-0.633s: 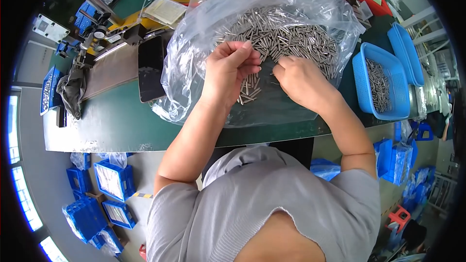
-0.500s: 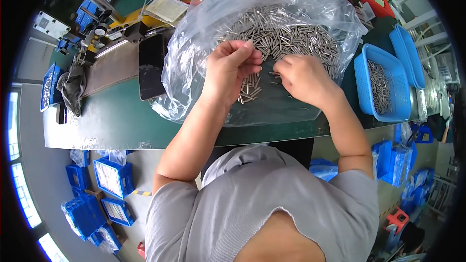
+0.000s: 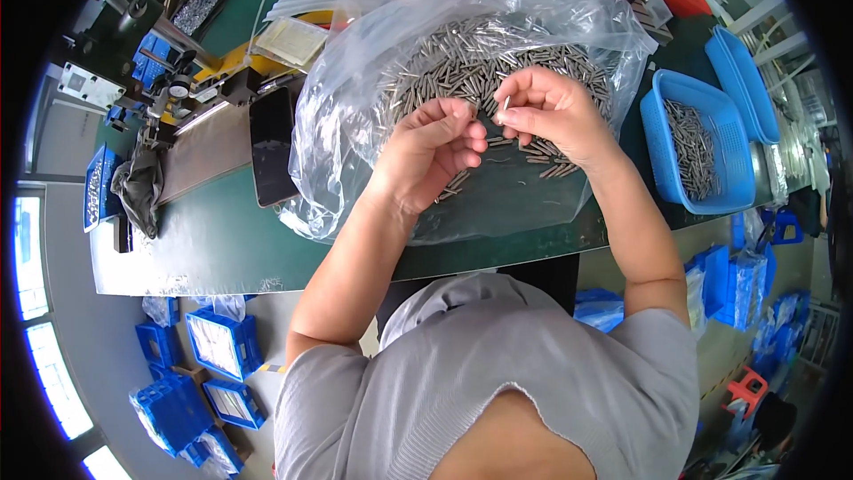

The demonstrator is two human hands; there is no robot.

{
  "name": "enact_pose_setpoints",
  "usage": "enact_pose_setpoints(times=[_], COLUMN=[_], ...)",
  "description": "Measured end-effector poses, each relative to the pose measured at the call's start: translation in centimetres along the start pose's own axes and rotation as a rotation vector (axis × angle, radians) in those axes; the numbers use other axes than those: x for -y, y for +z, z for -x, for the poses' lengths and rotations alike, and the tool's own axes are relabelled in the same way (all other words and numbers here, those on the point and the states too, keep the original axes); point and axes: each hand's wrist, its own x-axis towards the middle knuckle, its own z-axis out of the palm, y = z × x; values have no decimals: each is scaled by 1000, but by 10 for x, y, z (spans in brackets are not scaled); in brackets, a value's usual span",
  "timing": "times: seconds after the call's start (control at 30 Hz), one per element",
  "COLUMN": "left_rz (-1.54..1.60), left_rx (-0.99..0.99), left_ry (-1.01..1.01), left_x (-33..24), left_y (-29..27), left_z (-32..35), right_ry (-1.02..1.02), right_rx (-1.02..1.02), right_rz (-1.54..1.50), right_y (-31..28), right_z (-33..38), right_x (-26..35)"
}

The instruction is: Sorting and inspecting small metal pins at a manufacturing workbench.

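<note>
One metal pin [image 3: 506,105] pinched in right hand [image 3: 553,114] fingers, left hand [image 3: 435,147] fingers curled shut nearby.

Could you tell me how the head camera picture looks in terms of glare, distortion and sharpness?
Head view: fisheye bends the green table edge; black corners; glare on the clear plastic bag; blown-out windows at left; hands and metal pins sharp.

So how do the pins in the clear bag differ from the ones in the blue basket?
The pins in the clear plastic bag form a big, wide heap; those in the blue basket are a small, narrow pile. Both hands, left hand and right hand, work over the bag; the basket stands untouched to the right. Both lots look like short grey metal pins.
</note>
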Motion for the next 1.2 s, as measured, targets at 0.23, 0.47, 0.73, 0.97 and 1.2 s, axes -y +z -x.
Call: enact_pose_setpoints(times=[0.23, 0.47, 0.73, 0.97, 1.2], left_rz=[90, 60, 31, 1, 16], left_rx=[52, 35, 55, -60, -124], left_ry=[-45, -37, -38, 77, 86], left_x=[3, 2, 2, -3, -6], left_y=[-2, 1, -1, -9, -8], left_z=[-1, 1, -1, -2, -1], right_ry=[-69, -142, -112, 10, 37], right_rx=[-156, -163, -103, -243, 36], right_rz=[102, 191, 133, -340, 558], right_y=[16, 15, 22, -13, -13], right_z=[3, 2, 1, -3, -1], right_x=[-1, -6, -9, 2, 1])
